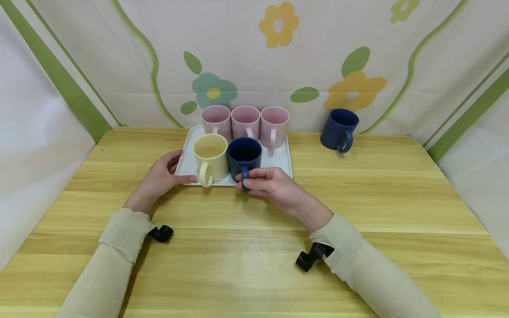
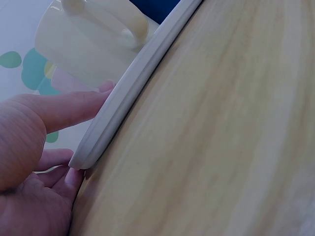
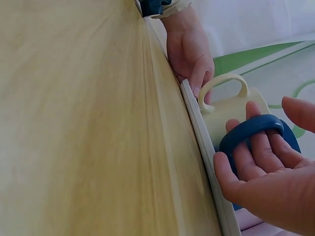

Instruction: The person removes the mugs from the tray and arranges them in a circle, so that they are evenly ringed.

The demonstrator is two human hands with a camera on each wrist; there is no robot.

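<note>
A white rectangular tray (image 1: 281,162) lies on the wooden table, bearing a back row of pink mugs (image 1: 275,115) and, in front, a pale yellow mug (image 1: 218,164) and a dark blue mug (image 1: 235,164). My left hand (image 1: 158,174) holds the tray's front left corner. Its thumb lies over the rim in the left wrist view; its other fingers are at the outer edge. At the blue mug's handle (image 3: 251,129) is my right hand (image 3: 273,184), fingers passing through the loop. In the right wrist view the thumb stands away from the handle.
Another dark blue mug (image 1: 333,132) stands off the tray at the table's back right, handle toward the front. A flowered curtain (image 1: 246,53) hangs behind the table (image 1: 230,265). Black wrist cameras (image 1: 305,261) stick out from both sleeves.
</note>
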